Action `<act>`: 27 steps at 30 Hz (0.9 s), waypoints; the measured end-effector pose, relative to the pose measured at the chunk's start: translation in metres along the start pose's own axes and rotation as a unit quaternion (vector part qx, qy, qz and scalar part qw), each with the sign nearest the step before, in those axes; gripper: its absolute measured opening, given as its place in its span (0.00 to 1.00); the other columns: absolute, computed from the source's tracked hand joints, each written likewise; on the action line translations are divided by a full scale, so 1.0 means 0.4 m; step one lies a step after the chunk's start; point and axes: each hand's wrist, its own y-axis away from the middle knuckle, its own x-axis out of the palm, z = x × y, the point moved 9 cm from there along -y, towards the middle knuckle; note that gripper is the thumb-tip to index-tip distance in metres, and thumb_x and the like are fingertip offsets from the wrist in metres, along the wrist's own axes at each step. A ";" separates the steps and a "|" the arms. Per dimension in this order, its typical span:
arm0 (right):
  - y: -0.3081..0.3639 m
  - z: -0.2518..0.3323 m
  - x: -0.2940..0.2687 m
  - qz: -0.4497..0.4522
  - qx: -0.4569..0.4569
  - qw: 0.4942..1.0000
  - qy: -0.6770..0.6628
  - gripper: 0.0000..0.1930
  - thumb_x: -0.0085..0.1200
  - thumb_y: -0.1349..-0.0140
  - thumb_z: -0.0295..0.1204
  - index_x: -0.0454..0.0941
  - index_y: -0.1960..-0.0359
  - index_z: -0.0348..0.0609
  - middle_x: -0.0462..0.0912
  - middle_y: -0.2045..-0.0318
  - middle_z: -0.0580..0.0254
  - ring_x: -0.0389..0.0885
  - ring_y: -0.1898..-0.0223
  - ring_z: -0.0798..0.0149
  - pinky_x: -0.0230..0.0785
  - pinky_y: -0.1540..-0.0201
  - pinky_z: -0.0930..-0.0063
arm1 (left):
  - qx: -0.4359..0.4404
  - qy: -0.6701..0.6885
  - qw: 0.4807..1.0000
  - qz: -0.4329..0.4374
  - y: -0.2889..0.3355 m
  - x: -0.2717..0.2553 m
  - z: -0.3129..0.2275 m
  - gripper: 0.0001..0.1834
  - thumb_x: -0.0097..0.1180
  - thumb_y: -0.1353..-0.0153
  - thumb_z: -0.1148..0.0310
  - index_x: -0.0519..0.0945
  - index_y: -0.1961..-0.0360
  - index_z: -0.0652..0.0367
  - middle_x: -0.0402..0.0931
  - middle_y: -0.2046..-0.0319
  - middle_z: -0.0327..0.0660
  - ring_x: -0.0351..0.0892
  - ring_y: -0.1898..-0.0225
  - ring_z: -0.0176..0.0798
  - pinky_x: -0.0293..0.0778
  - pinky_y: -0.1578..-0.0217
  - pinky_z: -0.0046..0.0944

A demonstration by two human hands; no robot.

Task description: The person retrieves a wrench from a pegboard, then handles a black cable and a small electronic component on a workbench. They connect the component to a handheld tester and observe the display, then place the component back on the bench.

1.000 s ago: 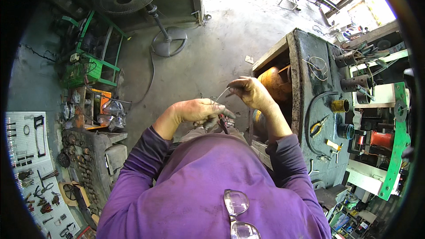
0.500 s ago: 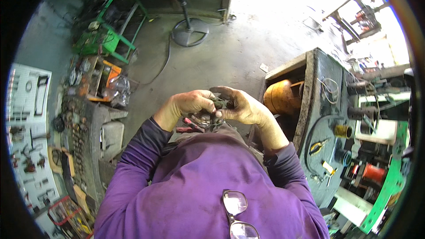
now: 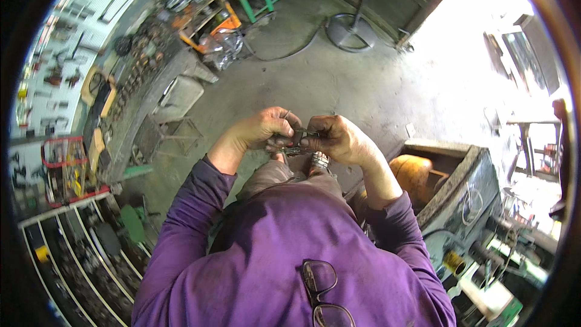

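Observation:
Both hands meet in front of my waist around a small dark piece that looks like metal with thin wire [image 3: 298, 136]; its exact kind I cannot make out. My left hand [image 3: 265, 128] pinches its left side between thumb and curled fingers, and a thin end sticks up beside the fingertips. From the other side my right hand [image 3: 339, 138] grips it, thumb below and fingers folded over. The fingers hide most of the piece. Below the hands show my trousers and sandalled feet [image 3: 319, 160].
At right stands a dark workbench [image 3: 463, 172] with an orange-yellow cylinder [image 3: 411, 169] in its open side. A fan base [image 3: 351, 33] is on the floor ahead, its cable trailing left. Left are a cluttered bench [image 3: 175, 97], a tool pegboard [image 3: 97, 18] and a slotted parts rack [image 3: 78, 260].
My view has turned left, so the room has shifted rightward and the parts rack has come into sight. The hands stay together on the small piece. Red handles seen near them before no longer show.

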 end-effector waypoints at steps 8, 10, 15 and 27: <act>-0.206 0.155 0.184 -0.031 -0.048 0.993 0.107 0.10 0.63 0.38 0.30 0.78 0.64 0.36 0.80 0.71 0.49 0.83 0.67 0.50 0.73 0.62 0.58 | 0.169 -0.116 0.961 -0.188 0.306 -0.175 -0.005 0.19 0.57 0.29 0.66 0.80 0.41 0.63 0.84 0.57 0.39 0.81 0.55 0.34 0.76 0.52 0.33; -0.261 0.209 0.269 -0.025 -0.074 0.987 0.142 0.10 0.63 0.41 0.28 0.80 0.61 0.36 0.82 0.67 0.50 0.84 0.64 0.51 0.75 0.59 0.59 | 0.129 -0.210 0.947 -0.208 0.411 -0.228 0.023 0.18 0.58 0.29 0.66 0.81 0.42 0.63 0.83 0.56 0.39 0.81 0.55 0.33 0.76 0.52 0.33; -0.402 0.310 0.565 0.120 -0.071 0.990 0.009 0.16 0.63 0.43 0.26 0.83 0.53 0.36 0.86 0.63 0.56 0.84 0.62 0.61 0.76 0.57 0.64 | 0.120 -0.064 0.990 -0.019 0.622 -0.309 0.119 0.23 0.73 0.47 0.57 0.81 0.58 0.63 0.73 0.78 0.31 0.70 0.80 0.27 0.66 0.79 0.31; -0.726 0.558 1.091 0.177 -0.136 0.971 0.081 0.17 0.57 0.28 0.41 0.80 0.57 0.35 0.82 0.68 0.59 0.76 0.65 0.68 0.71 0.59 0.66 | 0.295 -0.088 0.810 -0.499 1.292 -0.709 0.199 0.12 0.65 0.39 0.72 0.82 0.55 0.64 0.82 0.67 0.36 0.79 0.67 0.31 0.75 0.65 0.33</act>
